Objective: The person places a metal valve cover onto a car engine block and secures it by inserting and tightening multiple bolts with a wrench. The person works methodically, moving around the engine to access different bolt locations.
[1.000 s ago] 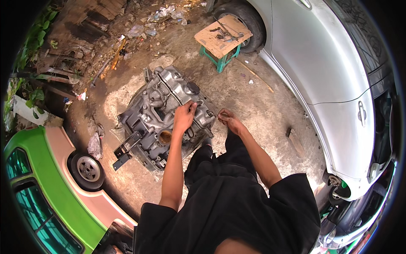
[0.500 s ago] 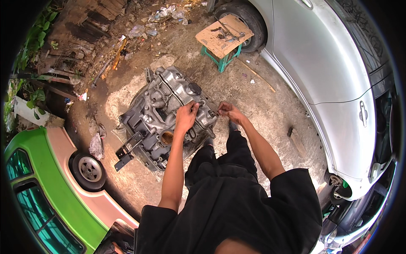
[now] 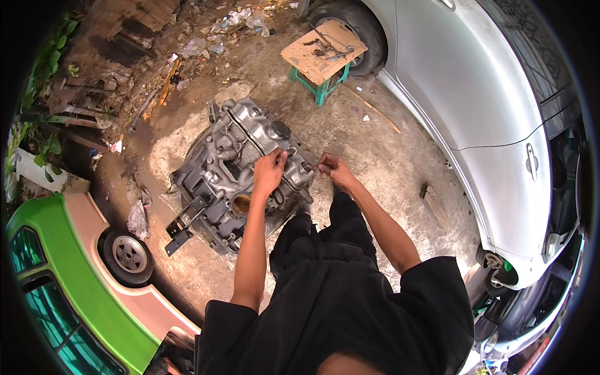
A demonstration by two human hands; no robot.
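Observation:
A grey metal engine (image 3: 219, 147) sits on the ground in front of me, with a long valve cover (image 3: 257, 128) and a round dark cap (image 3: 280, 130) on top. My left hand (image 3: 269, 172) lies over the valve cover just below the cap, its fingers bent and close together; whatever is under the fingertips is hidden. Beside the engine's right end is my right hand (image 3: 335, 170), fingers pinched near the cover's edge. Anything between them is too small to make out. A black bracket (image 3: 187, 226) sticks out of the engine's near left side.
A wooden board on a green stool (image 3: 322, 53) carries several tools by a car wheel. The silver car (image 3: 465, 81) stands on the right, the green and pink vehicle (image 3: 69, 250) at lower left. A wooden block (image 3: 435, 205) lies right of my legs; litter (image 3: 240, 24) is scattered behind.
The whole view has shifted slightly, so the scene sits a little further left. Both hands stay at nearly the same places on and beside the engine.

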